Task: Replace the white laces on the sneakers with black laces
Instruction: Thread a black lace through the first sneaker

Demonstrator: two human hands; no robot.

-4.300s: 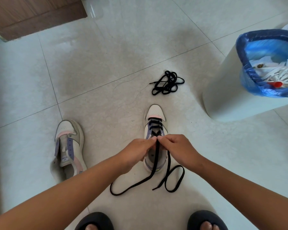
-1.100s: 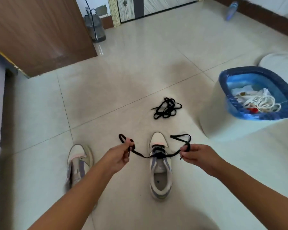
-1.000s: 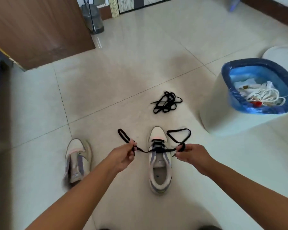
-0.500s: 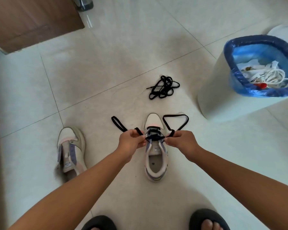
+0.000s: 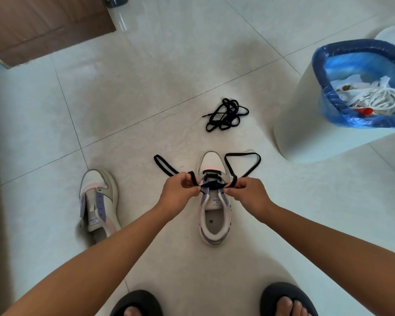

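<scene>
Head view — steeply down, close.

Two sneakers are sitting on the floor: one under the fingers, one left of them. Two black laces are showing: one in the fingers, one bunched beyond. One bin is standing far right. Two slippers are showing, left and right.

Both bare forearms reach forward and down, converging toward the middle. The left hand has its fingers curled, thumb and forefinger pinching a thin flat black shoelace. The right hand mirrors it, fingers curled and pinching the same lace's other side. The two hands sit close together, knuckles facing up.
</scene>
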